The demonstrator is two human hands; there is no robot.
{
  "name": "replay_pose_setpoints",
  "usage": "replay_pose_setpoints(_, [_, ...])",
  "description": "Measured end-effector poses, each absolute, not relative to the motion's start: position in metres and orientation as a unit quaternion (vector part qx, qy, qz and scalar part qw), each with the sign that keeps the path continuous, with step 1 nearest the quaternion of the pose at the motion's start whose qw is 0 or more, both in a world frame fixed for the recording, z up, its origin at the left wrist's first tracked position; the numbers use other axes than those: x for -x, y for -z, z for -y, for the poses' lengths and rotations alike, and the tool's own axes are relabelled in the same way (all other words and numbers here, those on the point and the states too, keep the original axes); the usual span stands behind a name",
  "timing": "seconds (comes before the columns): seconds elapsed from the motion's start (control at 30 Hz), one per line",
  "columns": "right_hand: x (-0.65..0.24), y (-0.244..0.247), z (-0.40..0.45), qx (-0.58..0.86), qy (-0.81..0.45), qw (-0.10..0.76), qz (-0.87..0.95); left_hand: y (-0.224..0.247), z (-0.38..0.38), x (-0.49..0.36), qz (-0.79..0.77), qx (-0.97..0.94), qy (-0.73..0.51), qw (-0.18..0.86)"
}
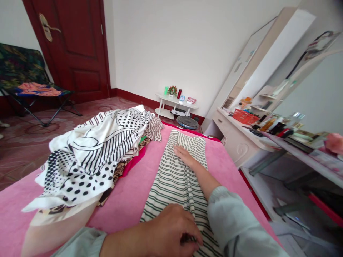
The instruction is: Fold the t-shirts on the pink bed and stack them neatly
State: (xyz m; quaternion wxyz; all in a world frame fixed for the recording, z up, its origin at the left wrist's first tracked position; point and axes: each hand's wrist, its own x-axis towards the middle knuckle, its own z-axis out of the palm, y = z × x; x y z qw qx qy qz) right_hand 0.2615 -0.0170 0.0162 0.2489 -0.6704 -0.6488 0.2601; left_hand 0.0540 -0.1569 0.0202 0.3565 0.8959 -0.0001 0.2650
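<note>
A striped cream and dark green garment lies lengthwise on the pink bed cover, with folds running down its middle. My right hand rests flat on its upper part, fingers stretched out. Nearer to me, my left hand is closed at the lower part of the garment, its curled fingers pinching the striped cloth. The hand itself hides part of that grip.
To the left is a heap of clothes, black-and-white on top. A dresser with bottles and a red basket stands at the right. Beyond the bed are a small white table and a folding chair.
</note>
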Motion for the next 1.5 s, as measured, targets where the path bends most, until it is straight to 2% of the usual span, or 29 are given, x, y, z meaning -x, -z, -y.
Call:
replay_pose_setpoints(0.13, [-0.257, -0.029, 0.089, 0.599, -0.339, 0.448, 0.571, -0.030, 0.163, -0.052, -0.075, -0.839, -0.279, 0.461])
replay_pose_setpoints(0.2, [-0.253, -0.037, 0.137, 0.597, -0.334, 0.504, 0.527, -0.032, 0.164, -0.053, -0.129, -0.786, -0.280, 0.536])
replay_pose_setpoints(0.27, [-0.244, -0.047, 0.188, 0.618, -0.299, 0.518, 0.511, -0.032, 0.164, -0.055, -0.175, -0.730, -0.275, 0.601])
replay_pose_setpoints(0.37, [-0.220, -0.063, 0.262, 0.674, -0.203, 0.467, 0.535, -0.032, 0.166, -0.058, -0.202, -0.674, -0.285, 0.651])
replay_pose_setpoints(0.5, [-0.179, -0.062, 0.325, 0.728, -0.138, 0.269, 0.615, -0.034, 0.168, -0.061, -0.224, -0.663, -0.289, 0.653])
replay_pose_setpoints(0.6, [-0.159, -0.047, 0.337, 0.738, -0.064, 0.194, 0.643, -0.038, 0.171, -0.060, -0.235, -0.678, -0.277, 0.638])
replay_pose_setpoints(0.77, [-0.160, -0.041, 0.333, 0.682, -0.021, 0.182, 0.708, -0.049, 0.182, -0.049, -0.247, -0.700, -0.255, 0.619])
replay_pose_setpoints(0.97, [-0.165, -0.057, 0.328, 0.662, -0.082, 0.201, 0.718, -0.042, 0.192, -0.029, -0.269, -0.783, -0.231, 0.512])
replay_pose_setpoints(1.03, [-0.164, -0.057, 0.324, 0.677, -0.100, 0.184, 0.705, -0.038, 0.190, -0.021, -0.276, -0.818, -0.190, 0.467])
replay_pose_setpoints(1.13, [-0.164, -0.051, 0.316, 0.664, -0.111, 0.111, 0.731, -0.040, 0.181, -0.010, -0.267, -0.857, -0.101, 0.429])
replay_pose_setpoints(1.23, [-0.163, -0.039, 0.304, 0.623, -0.064, 0.033, 0.779, -0.050, 0.162, -0.009, -0.229, -0.860, -0.019, 0.455])
replay_pose_setpoints(1.3, [-0.162, -0.029, 0.297, 0.604, -0.011, 0.017, 0.797, -0.055, 0.145, -0.020, -0.234, -0.825, 0.005, 0.514])
replay_pose_setpoints(1.43, [-0.155, -0.012, 0.290, 0.611, 0.082, 0.039, 0.787, -0.055, 0.104, -0.065, -0.286, -0.707, -0.002, 0.647])
replay_pose_setpoints(1.5, [-0.151, -0.004, 0.289, 0.631, 0.106, 0.067, 0.765, -0.051, 0.083, -0.092, -0.300, -0.688, -0.051, 0.658])
